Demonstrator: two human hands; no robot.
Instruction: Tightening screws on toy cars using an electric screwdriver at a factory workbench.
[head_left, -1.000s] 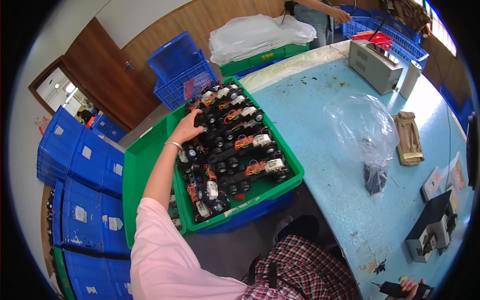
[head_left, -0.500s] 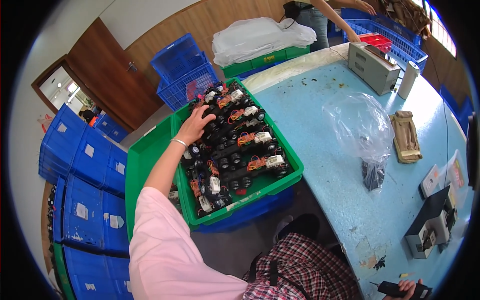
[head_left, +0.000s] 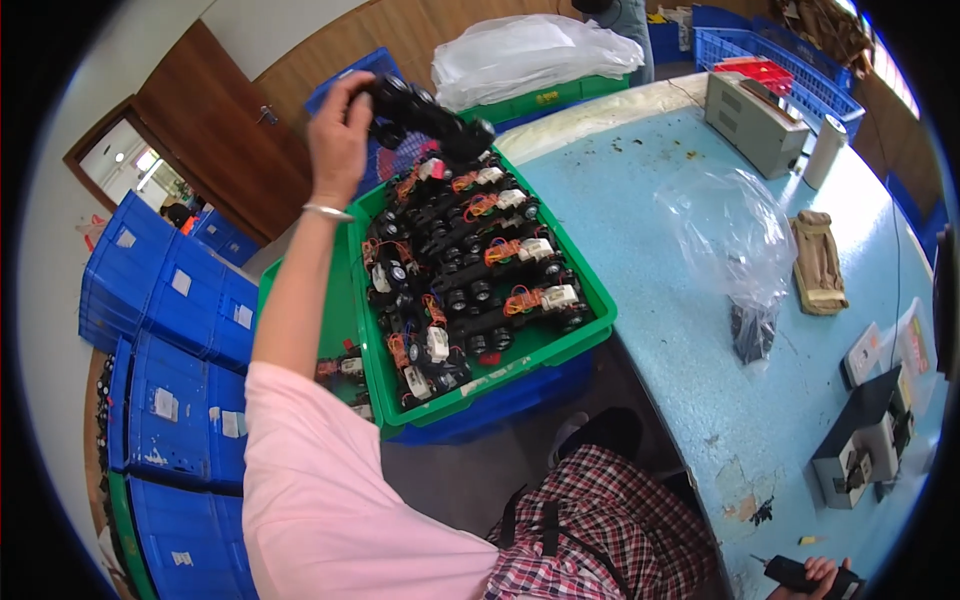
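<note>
Raised over the far left part of a green crate (head_left: 545, 354), my left hand (head_left: 338, 140) grips one end of a black wheeled toy-car chassis (head_left: 418, 108). The chassis is held tilted, its wheels showing. Below it, rows of similar chassis (head_left: 500, 250) fill the crate, with white blocks, red-brown boards and coloured wires. At the lower right, over the blue table, my right hand (head_left: 822, 574) is closed around a black electric screwdriver (head_left: 792, 573), its thin bit pointing left. Part of that hand is cut off by the picture's edge.
A second green crate (head_left: 330, 350) adjoins on the left, beside stacked blue bins (head_left: 165, 400). The blue table (head_left: 640, 230) holds a clear plastic bag (head_left: 735, 235), a brown pouch (head_left: 818, 262), a grey box device (head_left: 752, 122) and a black-and-grey device (head_left: 860, 440). A person (head_left: 628, 35) stands beyond.
My left hand has lifted a chassis up out of the crate, moving up and left. The other person's arms have left the view. My right hand still holds the screwdriver.
</note>
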